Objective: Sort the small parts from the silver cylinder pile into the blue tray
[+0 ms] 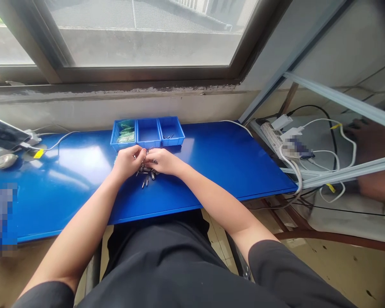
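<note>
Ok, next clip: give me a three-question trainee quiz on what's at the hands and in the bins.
1. True or false: both hands meet over a pile of small metal parts on the blue table.
2. Which of the three blue bins holds green pieces? A left, B middle, C right.
3. What lies right of the table?

Key: 1 true. 2 A. 3 A white power strip with plugged-in cables.

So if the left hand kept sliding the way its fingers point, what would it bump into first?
The left hand points at the right hand; they look almost touching over the small metal parts, so probably its fingers first, though depth is unclear.
</note>
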`<action>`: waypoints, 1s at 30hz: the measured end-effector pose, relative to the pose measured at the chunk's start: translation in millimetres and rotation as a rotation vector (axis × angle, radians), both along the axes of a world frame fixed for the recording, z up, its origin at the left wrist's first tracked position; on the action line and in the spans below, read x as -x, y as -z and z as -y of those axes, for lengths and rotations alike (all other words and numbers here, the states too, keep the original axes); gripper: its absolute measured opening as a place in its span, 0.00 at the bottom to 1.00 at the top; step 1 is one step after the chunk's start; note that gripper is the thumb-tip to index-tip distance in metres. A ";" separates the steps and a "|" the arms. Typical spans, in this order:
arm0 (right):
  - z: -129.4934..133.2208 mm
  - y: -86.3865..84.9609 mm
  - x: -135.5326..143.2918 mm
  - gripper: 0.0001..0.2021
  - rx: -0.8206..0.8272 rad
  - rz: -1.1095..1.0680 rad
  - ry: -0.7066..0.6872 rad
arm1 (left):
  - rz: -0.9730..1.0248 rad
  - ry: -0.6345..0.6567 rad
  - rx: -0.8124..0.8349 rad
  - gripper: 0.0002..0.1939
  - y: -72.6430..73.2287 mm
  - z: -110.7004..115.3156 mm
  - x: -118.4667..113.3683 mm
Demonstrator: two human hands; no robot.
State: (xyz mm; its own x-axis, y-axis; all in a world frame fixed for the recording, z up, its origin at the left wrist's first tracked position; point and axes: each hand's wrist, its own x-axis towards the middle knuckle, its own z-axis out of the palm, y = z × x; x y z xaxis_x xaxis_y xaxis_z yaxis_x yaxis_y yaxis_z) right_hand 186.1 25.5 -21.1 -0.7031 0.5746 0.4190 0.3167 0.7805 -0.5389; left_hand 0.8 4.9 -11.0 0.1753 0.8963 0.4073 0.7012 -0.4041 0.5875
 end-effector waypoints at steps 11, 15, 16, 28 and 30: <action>-4.6 -1.6 -1.4 0.04 0.299 -0.448 0.363 | 0.060 0.067 -0.048 0.10 3.7 -5.4 0.6; -8.3 -0.4 -2.2 0.06 0.416 -0.531 0.379 | 0.087 0.055 -0.065 0.09 5.5 -5.7 -0.9; -8.6 -0.2 -2.2 0.07 0.420 -0.528 0.372 | 0.091 0.045 -0.072 0.09 5.6 -5.7 -1.0; -6.2 -0.9 -1.6 0.07 0.262 -0.382 0.387 | 0.047 -0.013 0.008 0.17 2.3 -3.4 1.2; -6.3 -0.5 -1.7 0.06 0.221 -0.365 0.382 | 0.051 -0.007 0.016 0.17 1.9 -2.7 0.8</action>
